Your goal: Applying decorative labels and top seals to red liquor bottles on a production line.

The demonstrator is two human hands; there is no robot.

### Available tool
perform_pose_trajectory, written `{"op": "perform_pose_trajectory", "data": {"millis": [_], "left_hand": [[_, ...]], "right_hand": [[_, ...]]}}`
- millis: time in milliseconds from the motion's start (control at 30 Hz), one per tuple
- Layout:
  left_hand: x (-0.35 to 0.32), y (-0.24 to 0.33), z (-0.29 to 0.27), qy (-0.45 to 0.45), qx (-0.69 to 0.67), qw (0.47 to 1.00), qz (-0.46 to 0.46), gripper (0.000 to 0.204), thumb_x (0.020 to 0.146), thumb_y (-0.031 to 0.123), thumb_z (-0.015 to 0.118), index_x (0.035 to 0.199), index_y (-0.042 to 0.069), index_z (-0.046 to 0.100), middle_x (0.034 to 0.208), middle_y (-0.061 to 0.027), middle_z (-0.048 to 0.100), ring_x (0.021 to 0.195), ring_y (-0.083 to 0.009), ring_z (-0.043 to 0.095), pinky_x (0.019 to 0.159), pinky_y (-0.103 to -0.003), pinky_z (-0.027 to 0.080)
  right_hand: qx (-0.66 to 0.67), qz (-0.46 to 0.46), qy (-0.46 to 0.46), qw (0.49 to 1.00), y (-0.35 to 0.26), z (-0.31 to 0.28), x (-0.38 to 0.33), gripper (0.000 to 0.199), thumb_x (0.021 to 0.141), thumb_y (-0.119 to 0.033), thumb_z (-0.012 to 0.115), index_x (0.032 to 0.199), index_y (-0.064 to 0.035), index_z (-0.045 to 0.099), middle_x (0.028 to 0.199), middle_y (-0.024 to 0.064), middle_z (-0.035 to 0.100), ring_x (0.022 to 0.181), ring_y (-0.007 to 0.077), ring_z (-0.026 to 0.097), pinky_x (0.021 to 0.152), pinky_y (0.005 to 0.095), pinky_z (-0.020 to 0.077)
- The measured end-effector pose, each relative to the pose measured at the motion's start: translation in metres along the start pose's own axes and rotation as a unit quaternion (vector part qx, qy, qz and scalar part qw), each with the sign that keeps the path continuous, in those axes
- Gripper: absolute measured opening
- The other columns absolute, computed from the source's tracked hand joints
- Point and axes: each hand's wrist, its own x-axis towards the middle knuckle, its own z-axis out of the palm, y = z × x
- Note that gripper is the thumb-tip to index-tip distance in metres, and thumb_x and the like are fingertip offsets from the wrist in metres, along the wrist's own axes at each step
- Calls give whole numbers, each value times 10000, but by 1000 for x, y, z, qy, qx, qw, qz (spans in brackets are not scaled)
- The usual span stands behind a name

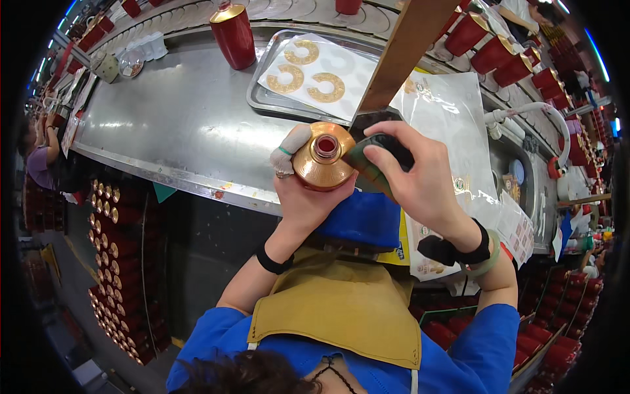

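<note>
My left hand (298,203) is wrapped round a bottle (314,167) with a shiny gold shoulder and an uncapped dark red neck. One of its fingers wears a whitish cover with a green band. Between the thumb and fingers of my right hand (426,180) is a dark green flat pad (369,161). Its edge meets the right side of the gold shoulder. Most of the bottle's body is hidden below the shoulder and by my left hand. A blue block-like support (364,220) lies just under my hands.
A metal tray (254,98) holds white sheets with gold C-shaped stickers. Behind it stands a red bottle (233,39). A wooden post (400,56) rises close to my right hand. A conveyor (289,13) carries red bottles along the back; a white curved pipe (558,121) is at right.
</note>
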Motion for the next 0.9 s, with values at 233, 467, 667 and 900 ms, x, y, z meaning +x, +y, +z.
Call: {"op": "perform_pose_trajectory", "data": {"millis": [233,467,667,900], "left_hand": [[0,-3,0,18,-38,999,-9,935,634,134,975,1380,15,424,1269,-132,591,1142,-214,640,998,-348,537],[-2,-7,-11,-9,-26,999,-28,924,618,171,983,1373,-1,479,1257,-117,608,1121,-223,650,980,-358,535],[0,-7,-8,-15,-71,995,-63,950,586,159,981,1387,16,490,1300,-137,612,1173,-256,645,1011,-366,523],[2,-4,-9,15,11,1000,2,879,602,204,976,1317,29,496,1238,-119,568,1140,-244,595,1006,-386,480]], "right_hand": [[-97,-25,31,995,1,9,33,176,933,-111,699,1060,10,694,823,206,725,712,344,717,654,403,543],[-197,-98,5,975,-14,21,49,190,953,-131,702,1062,24,696,833,192,719,712,278,715,668,342,541],[-54,11,50,997,-12,34,36,197,954,-132,698,1072,25,696,882,213,730,806,337,736,729,375,553],[-40,-8,135,990,-2,37,39,189,946,-121,698,1077,16,702,896,213,735,800,346,735,705,367,550]]}}
